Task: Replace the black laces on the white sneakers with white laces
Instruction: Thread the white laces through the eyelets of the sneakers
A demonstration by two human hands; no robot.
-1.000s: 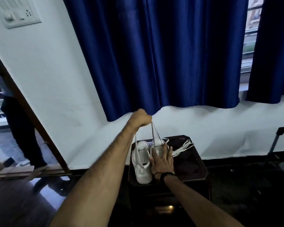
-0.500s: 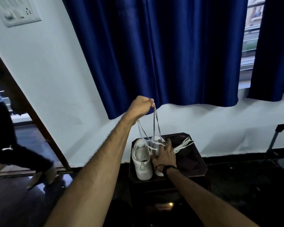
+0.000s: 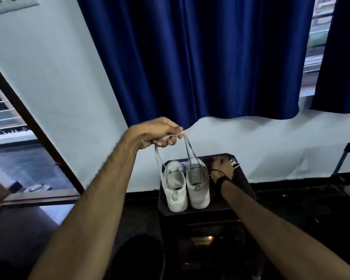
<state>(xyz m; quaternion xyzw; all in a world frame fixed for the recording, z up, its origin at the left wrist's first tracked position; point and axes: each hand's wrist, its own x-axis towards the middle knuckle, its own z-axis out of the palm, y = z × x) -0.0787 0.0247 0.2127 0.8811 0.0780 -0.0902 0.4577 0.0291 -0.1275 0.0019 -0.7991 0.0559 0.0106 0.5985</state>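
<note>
On the dark stand (image 3: 245, 178), the pair of white sneakers (image 3: 185, 184) is being kept heels nearest, side by side. Just beyond, the spare white laces (image 3: 235, 163) are being reached by the right hand (image 3: 221, 168); its grip cannot be told. Higher, a pale lace (image 3: 190, 150) is being pinched by the left hand (image 3: 162, 132). Pulled unevenly, one end is likely being dragged out of its eyelets

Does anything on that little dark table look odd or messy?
Not really. The left hand holds a pale lace up from the two white sneakers, and the right hand covers loose white laces beside them.
</note>
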